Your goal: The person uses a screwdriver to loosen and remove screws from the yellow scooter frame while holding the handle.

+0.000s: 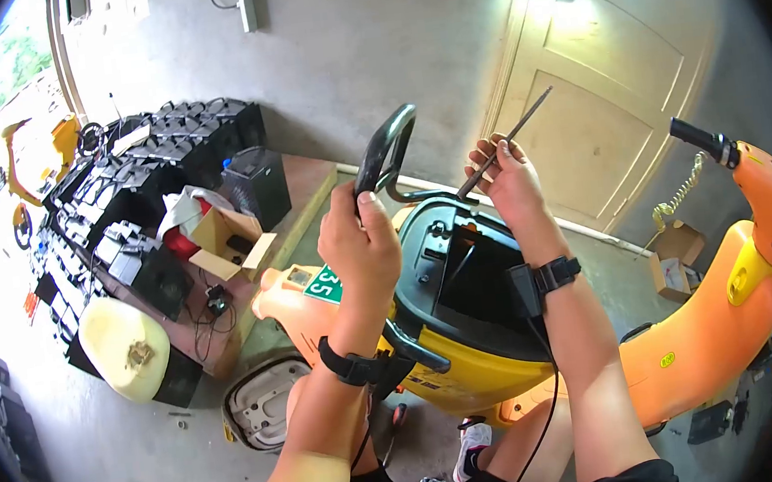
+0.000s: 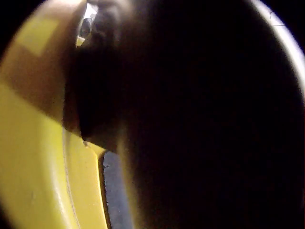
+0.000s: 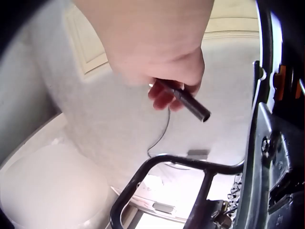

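Scooter (image 1: 473, 367), yellow with an orange front end, takes up the middle; all places below are given from it. Left hand (image 1: 360, 243) clenched round the black rail (image 1: 383, 148) at the scooter's rear, thumb lying along the tube. Right hand (image 1: 512, 178) raised just above the scooter, grasping a thin dark rod (image 1: 523, 124) between thumb and fingers. Rod tilted, slim tip up towards the door (image 1: 594, 100) beyond the scooter, thicker end down near the rail (right wrist view shows that end as a blunt, round stub). Whether rod and rail touch, cannot tell.

Bin (image 1: 487, 278) open in the scooter's top, black inside, below the right hand. Green plate (image 1: 323, 286) on the orange tail, beside the left wrist. Left wrist view mostly dark, yellow panel down one side.

Left of the scooter: rows of black boxes (image 1: 134, 186), an open carton (image 1: 224, 243) near them, a cream cover (image 1: 125, 350) (brown patch on it). Pale shell (image 1: 253, 404) on the floor, nearer the scooter. Second carton (image 1: 674, 264) past the scooter, towards the handlebar (image 1: 703, 141).
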A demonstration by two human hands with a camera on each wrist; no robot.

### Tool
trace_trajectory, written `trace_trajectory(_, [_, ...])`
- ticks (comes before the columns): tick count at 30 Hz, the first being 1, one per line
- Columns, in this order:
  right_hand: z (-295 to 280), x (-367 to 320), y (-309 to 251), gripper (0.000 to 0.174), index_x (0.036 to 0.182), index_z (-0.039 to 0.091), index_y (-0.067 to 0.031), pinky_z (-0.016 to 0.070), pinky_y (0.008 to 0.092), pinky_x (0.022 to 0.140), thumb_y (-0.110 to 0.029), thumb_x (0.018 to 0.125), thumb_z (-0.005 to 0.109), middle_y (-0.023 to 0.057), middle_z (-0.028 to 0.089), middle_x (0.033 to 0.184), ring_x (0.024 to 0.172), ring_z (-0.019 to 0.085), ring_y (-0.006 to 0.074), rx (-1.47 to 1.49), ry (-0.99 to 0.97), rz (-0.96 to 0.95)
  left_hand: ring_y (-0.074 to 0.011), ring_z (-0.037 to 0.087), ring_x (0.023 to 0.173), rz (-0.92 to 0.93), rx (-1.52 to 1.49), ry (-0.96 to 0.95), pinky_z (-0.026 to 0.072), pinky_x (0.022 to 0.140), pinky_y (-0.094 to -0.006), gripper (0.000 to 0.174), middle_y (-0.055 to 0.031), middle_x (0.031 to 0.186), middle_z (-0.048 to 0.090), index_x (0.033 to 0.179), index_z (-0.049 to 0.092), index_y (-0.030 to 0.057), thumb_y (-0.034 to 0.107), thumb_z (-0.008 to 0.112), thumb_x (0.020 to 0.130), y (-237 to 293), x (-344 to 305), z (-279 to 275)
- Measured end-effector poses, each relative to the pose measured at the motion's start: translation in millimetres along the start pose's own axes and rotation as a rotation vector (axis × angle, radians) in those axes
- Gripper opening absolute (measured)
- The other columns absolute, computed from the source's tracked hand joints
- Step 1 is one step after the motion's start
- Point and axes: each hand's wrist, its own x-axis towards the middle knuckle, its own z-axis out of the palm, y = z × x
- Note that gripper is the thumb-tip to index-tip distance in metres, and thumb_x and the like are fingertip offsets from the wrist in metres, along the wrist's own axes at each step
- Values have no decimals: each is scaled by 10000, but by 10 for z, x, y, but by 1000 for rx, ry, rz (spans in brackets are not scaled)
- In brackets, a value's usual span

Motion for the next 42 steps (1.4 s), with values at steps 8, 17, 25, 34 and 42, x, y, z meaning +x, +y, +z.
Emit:
trace_trajectory(8, [-65, -136, 152, 191, 1166, 557, -31, 563, 336, 789, -165, 1031, 533, 98, 643, 995, 916, 666, 211, -422, -227, -115, -319, 586, 610, -42, -89, -4, 447, 596, -417, 211, -130, 689, 592, 989, 618, 31, 189, 482, 956, 5, 6, 31])
trace_trajectory(17, [91, -231, 303, 210, 1182, 582, -5, 552, 312, 772, -139, 1037, 510, 72, 647, 926, 841, 631, 150, -537, -301, -192, -260, 532, 544, -8, -138, -28, 404, 537, -377, 254, -120, 647, 544, 944, 586, 9, 217, 450, 1001, -15, 19, 26])
trace_trajectory(25, [39, -194, 275, 215, 1181, 590, 11, 550, 293, 767, -125, 1039, 503, 89, 652, 940, 847, 651, 155, -536, -361, -192, -135, 507, 577, -62, -180, -2, 407, 566, -310, 342, -37, 642, 539, 930, 617, -14, 254, 417, 1002, 131, 11, 54])
trace_trajectory(34, [0, -187, 328, 218, 1186, 591, 16, 564, 296, 766, -118, 1038, 502, 99, 660, 947, 845, 672, 168, -516, -243, -220, -140, 512, 607, -70, -173, 2, 410, 579, -303, 358, -50, 680, 556, 937, 624, -26, 264, 422, 991, 146, 21, 50])
trace_trajectory(42, [22, -190, 284, 217, 1167, 574, 41, 573, 303, 817, -118, 1040, 499, 101, 660, 942, 881, 681, 174, -584, -480, -198, -138, 502, 585, -17, -164, 4, 402, 566, -302, 354, -46, 661, 538, 891, 616, -10, 270, 420, 987, 88, 40, 76])
